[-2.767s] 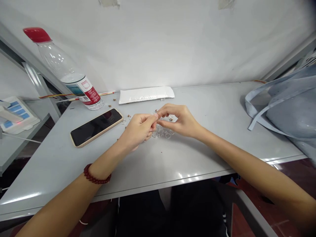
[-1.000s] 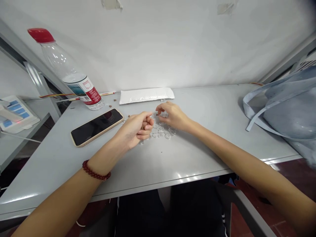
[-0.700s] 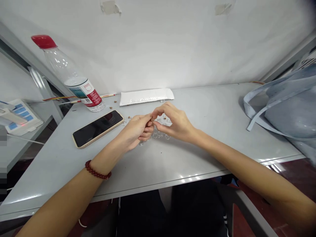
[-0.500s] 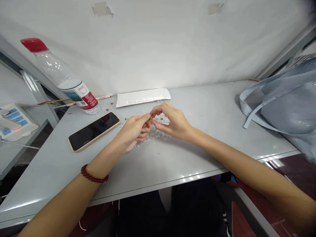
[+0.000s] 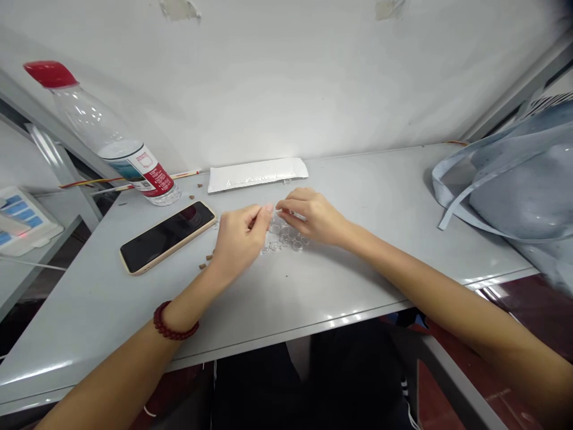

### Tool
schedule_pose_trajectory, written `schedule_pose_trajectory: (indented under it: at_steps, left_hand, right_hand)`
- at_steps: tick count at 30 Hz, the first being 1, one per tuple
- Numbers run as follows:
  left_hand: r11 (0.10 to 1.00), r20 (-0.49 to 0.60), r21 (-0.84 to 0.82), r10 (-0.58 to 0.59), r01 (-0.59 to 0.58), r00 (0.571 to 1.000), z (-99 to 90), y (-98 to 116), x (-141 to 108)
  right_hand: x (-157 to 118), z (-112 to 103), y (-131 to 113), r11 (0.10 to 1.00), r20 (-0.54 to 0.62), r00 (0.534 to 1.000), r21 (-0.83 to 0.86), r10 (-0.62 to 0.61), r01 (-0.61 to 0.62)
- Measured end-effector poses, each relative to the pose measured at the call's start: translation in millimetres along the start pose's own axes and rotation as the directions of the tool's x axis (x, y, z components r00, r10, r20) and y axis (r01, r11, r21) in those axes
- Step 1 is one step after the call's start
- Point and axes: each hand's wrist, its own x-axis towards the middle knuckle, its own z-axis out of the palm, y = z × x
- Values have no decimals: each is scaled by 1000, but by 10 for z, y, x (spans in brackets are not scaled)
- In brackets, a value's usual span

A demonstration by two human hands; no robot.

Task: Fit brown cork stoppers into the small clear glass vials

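Observation:
My left hand (image 5: 242, 236) is closed, its thumb pressed against the curled index finger; whatever it holds is hidden. Just to its right, my right hand (image 5: 311, 216) has its fingers bent in a loose pinch, the tips close to my left thumb. Anything between those fingertips is too small to make out. Below and between the hands lie several small clear plastic pieces (image 5: 297, 245), some of them round, on the grey table (image 5: 286, 304). Several small brown bits (image 5: 203, 266) lie beside my left wrist.
A phone (image 5: 168, 237) lies face up left of my left hand. Behind it stands a red-capped bottle (image 5: 134, 164). A flat white packet (image 5: 257, 175) rests near the wall. At the right is a pale blue bag (image 5: 523, 191) with straps.
My left hand has turned over, knuckles up, and moved slightly left. The right fingertips have come a little apart from it. Brown bits beside my left wrist now show.

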Motion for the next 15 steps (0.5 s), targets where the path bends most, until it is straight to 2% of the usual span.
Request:
schedule_pose_trajectory:
  at_steps: [1,3,6,8,10,12,15]
  left_hand:
    - [997,-8,-73,-41,40,999,-13,20,3]
    - [930,100,-293,-201,221,975,-56,66,31]
    - [751,317,-473,-344,462,884,-128,114,101]
    - [679,370,-517,-371,521,851,-155,121,133]
    - [643,385,-538,-389,546,837,-158,110,143]
    - [628,397,-530,-410,570,821,-144,85,139]
    - [617,430,-468,-467,632,773,-116,40,136]
  right_hand:
    - [-1,28,36,1000,35,999,-22,18,-17]
    - [3,70,87,998,102,993,-16,55,-54]
    - [23,51,112,994,157,983,54,90,-99]
    - [35,-33,130,985,156,980,93,127,-143]
    - [35,-158,177,967,151,966,114,210,-228]
    - [22,-289,247,928,194,925,122,327,-353]
    - [-11,-422,338,882,294,857,83,424,-464]
